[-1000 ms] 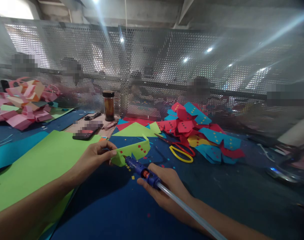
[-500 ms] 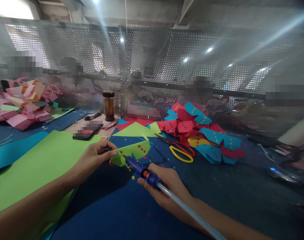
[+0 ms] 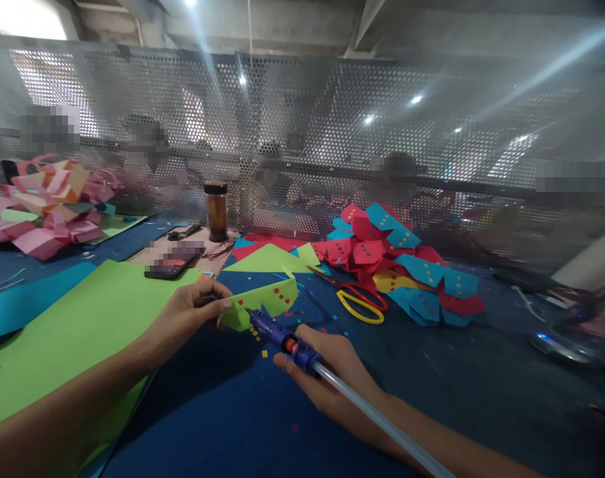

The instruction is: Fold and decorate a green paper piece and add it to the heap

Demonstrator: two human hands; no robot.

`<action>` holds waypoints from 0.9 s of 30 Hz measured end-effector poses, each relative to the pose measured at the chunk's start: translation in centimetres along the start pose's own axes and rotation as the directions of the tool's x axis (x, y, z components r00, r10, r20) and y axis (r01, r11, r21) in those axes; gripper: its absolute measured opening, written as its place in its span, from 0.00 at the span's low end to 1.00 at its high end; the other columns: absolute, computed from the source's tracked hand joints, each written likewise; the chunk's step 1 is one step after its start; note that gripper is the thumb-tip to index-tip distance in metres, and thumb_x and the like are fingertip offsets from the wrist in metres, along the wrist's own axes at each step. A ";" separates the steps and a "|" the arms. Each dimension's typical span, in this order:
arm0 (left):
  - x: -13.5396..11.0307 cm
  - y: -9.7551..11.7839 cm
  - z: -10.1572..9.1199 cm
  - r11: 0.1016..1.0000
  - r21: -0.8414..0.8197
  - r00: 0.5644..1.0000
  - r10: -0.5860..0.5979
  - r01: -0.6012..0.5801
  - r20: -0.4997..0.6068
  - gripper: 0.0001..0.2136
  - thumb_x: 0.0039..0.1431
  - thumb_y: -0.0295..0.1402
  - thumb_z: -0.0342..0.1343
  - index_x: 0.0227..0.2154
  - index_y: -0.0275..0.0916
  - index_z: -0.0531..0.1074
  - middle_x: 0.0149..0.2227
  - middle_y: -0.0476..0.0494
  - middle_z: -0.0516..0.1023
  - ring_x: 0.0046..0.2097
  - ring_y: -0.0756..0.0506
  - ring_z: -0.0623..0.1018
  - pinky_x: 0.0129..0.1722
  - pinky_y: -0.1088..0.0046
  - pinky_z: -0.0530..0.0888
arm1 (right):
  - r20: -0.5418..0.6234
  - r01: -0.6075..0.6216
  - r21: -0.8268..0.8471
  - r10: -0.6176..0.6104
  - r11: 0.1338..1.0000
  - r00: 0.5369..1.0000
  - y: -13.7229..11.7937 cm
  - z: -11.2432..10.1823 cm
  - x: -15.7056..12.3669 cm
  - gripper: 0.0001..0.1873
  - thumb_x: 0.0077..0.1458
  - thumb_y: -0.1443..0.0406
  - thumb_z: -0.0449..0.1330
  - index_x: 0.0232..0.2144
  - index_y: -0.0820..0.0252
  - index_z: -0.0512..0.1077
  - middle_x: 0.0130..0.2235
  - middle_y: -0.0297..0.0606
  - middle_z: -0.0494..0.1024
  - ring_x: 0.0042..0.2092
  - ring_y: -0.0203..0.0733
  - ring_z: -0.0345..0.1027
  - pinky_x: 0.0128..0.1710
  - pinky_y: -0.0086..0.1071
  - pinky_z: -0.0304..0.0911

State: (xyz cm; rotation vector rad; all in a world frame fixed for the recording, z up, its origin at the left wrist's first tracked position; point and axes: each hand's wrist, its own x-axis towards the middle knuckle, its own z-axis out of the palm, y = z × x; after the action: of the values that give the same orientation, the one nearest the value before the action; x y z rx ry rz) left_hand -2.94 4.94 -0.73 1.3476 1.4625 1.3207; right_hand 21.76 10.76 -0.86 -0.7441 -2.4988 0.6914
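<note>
Both of my hands were occupied over the dark blue surface. The left hand pinched a green paper strip, thin, matte and dotted with small red squares, just beyond the glue gun. I had the right hand curled about that smooth blue plastic tool; its trigger finger I couldn't see. The gun's nozzle pointed away and leftward, at the paper, though I couldn't tell whether they touched. A translucent, rod-like glue stick ran from its rear toward me. The strip's long axis climbed rightward to an upturned end. Loop-handled scissors lay right of the gun, farther off.
</note>
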 end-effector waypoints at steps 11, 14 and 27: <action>0.0 0.1 -0.1 1.000 -0.013 0.999 -0.023 0.022 -0.042 0.11 0.52 0.41 0.61 0.29 0.38 0.72 0.25 0.51 0.73 0.26 0.49 0.72 0.29 0.74 0.68 | -0.027 -0.103 0.146 0.108 0.984 0.994 -0.6 -0.3 -0.1 0.17 0.59 0.54 0.56 0.25 0.58 0.65 0.22 0.29 0.64 0.24 0.33 0.57 0.22 0.28 0.53; 0.0 -0.1 -0.2 0.998 -0.052 0.998 -0.031 0.028 -0.049 0.11 0.53 0.41 0.61 0.30 0.38 0.73 0.27 0.51 0.73 0.27 0.50 0.72 0.29 0.74 0.68 | -0.080 -0.109 0.154 0.122 0.982 0.989 -0.8 -0.5 0.0 0.15 0.57 0.54 0.57 0.25 0.58 0.67 0.23 0.31 0.68 0.26 0.35 0.61 0.24 0.29 0.57; 0.6 -0.6 -1.4 0.961 -0.277 0.954 -0.098 0.016 -0.285 0.12 0.48 0.38 0.66 0.32 0.36 0.74 0.28 0.52 0.74 0.27 0.53 0.71 0.28 0.78 0.68 | -0.071 -0.183 0.077 0.189 0.980 0.979 1.9 -0.4 0.9 0.15 0.58 0.54 0.56 0.37 0.57 0.76 0.34 0.39 0.80 0.38 0.46 0.72 0.41 0.41 0.66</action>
State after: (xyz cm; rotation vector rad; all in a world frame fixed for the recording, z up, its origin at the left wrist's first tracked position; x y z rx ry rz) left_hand -4.48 5.31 -1.02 0.9518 1.4349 1.6724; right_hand 22.06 12.82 -1.43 -0.9692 -2.3422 0.7940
